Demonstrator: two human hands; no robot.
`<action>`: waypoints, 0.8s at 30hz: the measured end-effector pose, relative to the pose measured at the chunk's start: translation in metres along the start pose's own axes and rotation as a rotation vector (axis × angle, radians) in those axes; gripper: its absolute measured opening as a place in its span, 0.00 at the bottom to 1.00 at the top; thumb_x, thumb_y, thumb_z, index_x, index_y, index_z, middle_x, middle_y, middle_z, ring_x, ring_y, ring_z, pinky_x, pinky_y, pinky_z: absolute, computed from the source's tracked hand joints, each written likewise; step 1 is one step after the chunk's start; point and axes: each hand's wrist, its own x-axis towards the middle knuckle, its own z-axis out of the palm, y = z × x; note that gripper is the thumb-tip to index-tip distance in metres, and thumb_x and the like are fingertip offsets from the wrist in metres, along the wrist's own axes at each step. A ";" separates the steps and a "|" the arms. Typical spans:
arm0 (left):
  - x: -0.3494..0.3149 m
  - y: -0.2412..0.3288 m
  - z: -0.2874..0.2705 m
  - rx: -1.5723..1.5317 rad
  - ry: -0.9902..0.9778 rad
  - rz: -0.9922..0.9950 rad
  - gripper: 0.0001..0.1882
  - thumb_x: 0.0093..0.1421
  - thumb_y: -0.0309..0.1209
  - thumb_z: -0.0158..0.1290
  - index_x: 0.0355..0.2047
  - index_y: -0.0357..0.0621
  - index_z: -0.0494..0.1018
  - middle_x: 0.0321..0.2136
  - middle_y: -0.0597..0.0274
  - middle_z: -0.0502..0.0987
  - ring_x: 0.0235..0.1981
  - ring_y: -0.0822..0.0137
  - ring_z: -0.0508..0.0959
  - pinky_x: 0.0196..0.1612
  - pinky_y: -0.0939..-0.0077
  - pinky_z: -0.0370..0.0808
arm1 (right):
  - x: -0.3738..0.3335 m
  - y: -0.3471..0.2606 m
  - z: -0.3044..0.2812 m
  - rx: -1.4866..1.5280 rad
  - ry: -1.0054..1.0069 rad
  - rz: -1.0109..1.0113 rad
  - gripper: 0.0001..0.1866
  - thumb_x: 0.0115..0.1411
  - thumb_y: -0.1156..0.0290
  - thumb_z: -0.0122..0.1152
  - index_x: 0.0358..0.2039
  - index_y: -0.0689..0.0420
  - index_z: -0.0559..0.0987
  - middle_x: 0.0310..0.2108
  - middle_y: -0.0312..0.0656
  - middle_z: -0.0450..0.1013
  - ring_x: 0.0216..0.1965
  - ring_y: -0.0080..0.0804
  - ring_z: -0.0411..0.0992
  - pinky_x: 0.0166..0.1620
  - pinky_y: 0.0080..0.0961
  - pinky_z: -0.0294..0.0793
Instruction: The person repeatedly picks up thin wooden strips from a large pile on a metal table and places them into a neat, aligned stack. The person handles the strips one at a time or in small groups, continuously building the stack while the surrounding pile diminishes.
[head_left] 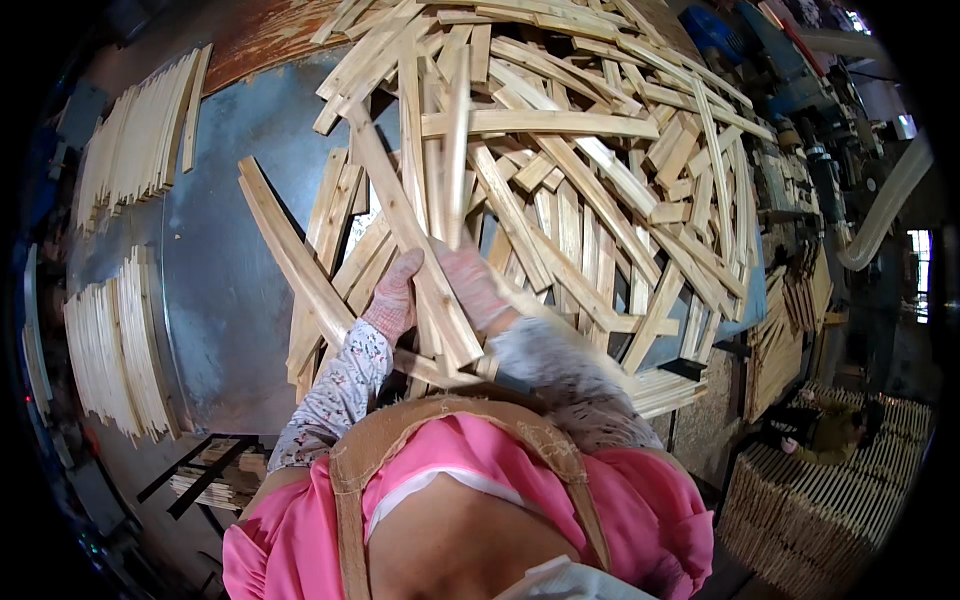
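Observation:
A big loose heap of pale wooden slats (560,170) covers the far and right part of a grey metal table (225,260). My left hand (395,295), in a pinkish work glove, rests on long slats (400,215) at the heap's near edge, fingers curled against one. My right hand (470,285), also gloved, grips a long thin slat (455,150) that points up and away from me. Both forearms wear patterned sleeve covers and come up from my pink top and tan apron straps.
Neat stacks of sorted slats (135,140) lie at the table's far left, another stack (110,345) at the near left. More slats sit on a low rack (215,475) below. Machinery and a pale hose (885,205) stand at right, with stacked slats (830,500) on the floor.

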 end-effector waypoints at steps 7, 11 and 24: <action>-0.065 0.044 -0.013 -0.454 -0.317 -0.177 0.44 0.63 0.56 0.67 0.67 0.36 0.67 0.54 0.37 0.80 0.50 0.46 0.84 0.55 0.49 0.85 | 0.035 -0.055 -0.030 -1.026 -0.186 -0.417 0.20 0.63 0.56 0.63 0.49 0.56 0.83 0.39 0.47 0.83 0.46 0.48 0.83 0.49 0.47 0.83; -0.070 0.033 -0.030 -0.312 -0.349 -0.127 0.45 0.64 0.57 0.65 0.71 0.42 0.65 0.60 0.34 0.75 0.45 0.45 0.85 0.50 0.50 0.87 | 0.149 -0.013 -0.173 -1.401 0.409 -0.673 0.37 0.59 0.68 0.62 0.71 0.55 0.70 0.67 0.53 0.72 0.66 0.58 0.70 0.67 0.48 0.72; -0.088 0.003 -0.017 -0.446 -0.363 -0.111 0.52 0.59 0.62 0.64 0.68 0.29 0.67 0.58 0.36 0.78 0.56 0.38 0.80 0.66 0.36 0.75 | 0.049 0.022 0.036 -0.643 -0.106 -0.543 0.24 0.68 0.62 0.58 0.60 0.62 0.79 0.45 0.58 0.81 0.49 0.52 0.81 0.56 0.44 0.79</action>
